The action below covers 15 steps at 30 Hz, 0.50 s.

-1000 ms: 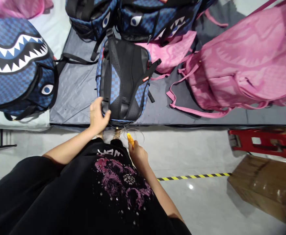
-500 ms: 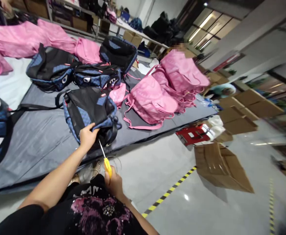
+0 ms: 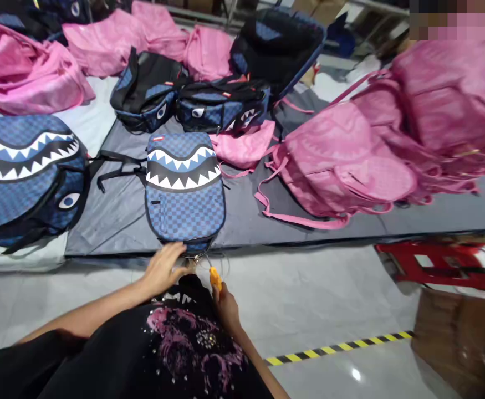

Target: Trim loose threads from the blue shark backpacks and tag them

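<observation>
A blue checkered backpack [image 3: 186, 202] with a printed shark mouth lies front side up at the near edge of the grey-covered table. My left hand [image 3: 165, 270] is at its near end, fingers stretched out and thumb apart, seemingly touching the edge without gripping it. Just to the right and lower, my right hand [image 3: 226, 306] is closed around a yellow-handled tool [image 3: 215, 279]. Its thin metal tip points toward the backpack, and the exact kind is hard to make out. A thin looped wire or cord hangs near the tip.
A larger blue shark backpack [image 3: 26, 177] lies to the left. Pink backpacks [image 3: 333, 155] are piled on the right, with more blue and pink bags behind. On the floor at right are a red case [image 3: 437, 266], a cardboard box [image 3: 460, 338] and striped tape [image 3: 337, 348].
The backpack before me has turned from its black strap side to its shark-mouth front. My left hand has released its edge. My view has swung, and the tool stays in my right hand.
</observation>
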Motion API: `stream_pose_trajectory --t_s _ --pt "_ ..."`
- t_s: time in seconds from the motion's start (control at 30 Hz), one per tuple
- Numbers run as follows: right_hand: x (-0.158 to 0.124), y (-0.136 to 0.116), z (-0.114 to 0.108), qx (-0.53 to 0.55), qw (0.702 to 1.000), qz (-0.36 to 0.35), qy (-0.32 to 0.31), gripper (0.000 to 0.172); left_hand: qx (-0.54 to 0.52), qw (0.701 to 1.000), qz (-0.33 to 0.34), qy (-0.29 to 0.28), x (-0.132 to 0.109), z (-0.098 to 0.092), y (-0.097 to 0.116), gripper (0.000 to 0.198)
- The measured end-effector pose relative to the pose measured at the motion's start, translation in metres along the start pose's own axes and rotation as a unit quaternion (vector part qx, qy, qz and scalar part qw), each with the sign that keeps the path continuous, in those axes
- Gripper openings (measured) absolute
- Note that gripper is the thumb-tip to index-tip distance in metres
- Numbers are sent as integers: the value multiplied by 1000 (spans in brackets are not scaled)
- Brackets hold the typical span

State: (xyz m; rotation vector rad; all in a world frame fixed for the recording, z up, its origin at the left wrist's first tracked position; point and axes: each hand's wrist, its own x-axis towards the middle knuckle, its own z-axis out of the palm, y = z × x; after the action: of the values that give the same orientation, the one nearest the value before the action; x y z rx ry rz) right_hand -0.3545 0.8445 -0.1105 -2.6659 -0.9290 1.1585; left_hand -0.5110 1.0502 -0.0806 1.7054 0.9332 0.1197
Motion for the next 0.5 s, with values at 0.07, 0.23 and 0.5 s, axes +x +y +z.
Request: stream_pose_trajectory --t_s 0.07,0.23,0.5 --pt "1 16 0 3 1000 12 -5 43 207 972 83 76 17 -16 3 76" --pt "-8 38 -14 44 997 -57 40 51 399 903 129 99 85 -48 39 66" --pt "40 -40 -85 60 984 -143 85 40 345 875 259 221 113 -97 130 23"
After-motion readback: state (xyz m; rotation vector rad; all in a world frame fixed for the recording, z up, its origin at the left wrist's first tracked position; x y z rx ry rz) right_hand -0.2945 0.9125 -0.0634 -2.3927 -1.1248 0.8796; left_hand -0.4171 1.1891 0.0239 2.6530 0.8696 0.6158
